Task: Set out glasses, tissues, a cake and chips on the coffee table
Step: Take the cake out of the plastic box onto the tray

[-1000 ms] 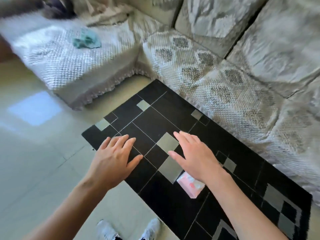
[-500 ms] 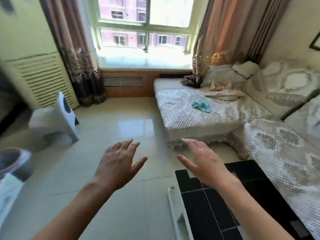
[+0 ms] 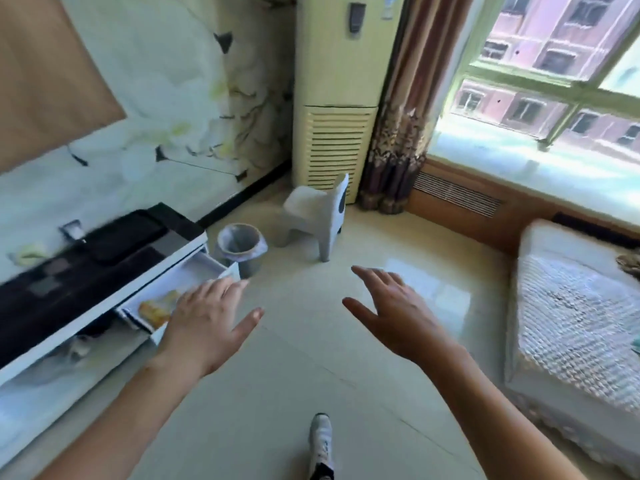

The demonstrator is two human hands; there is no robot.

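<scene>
Both of my hands are held out over the floor with fingers spread and nothing in them. My left hand (image 3: 207, 320) hovers just in front of an open white drawer (image 3: 194, 275) of a low black-topped cabinet (image 3: 69, 271) on the left. Inside the drawer lies a yellow-orange packet (image 3: 156, 308), partly hidden by my left hand. My right hand (image 3: 398, 313) is in mid-air near the middle of the view. The coffee table is out of view.
A grey bin with a liner (image 3: 240, 247) stands beside the drawer. A small grey plastic chair (image 3: 318, 216) stands behind it, in front of a tall air conditioner (image 3: 341, 98). A covered sofa (image 3: 575, 317) lies at right under the window. My shoe (image 3: 320, 441) is on the tiled floor.
The view has swung left, from the black coffee table with a pink tissue pack, past the window, to the cabinet with the open drawer. Both hands stayed open and empty.
</scene>
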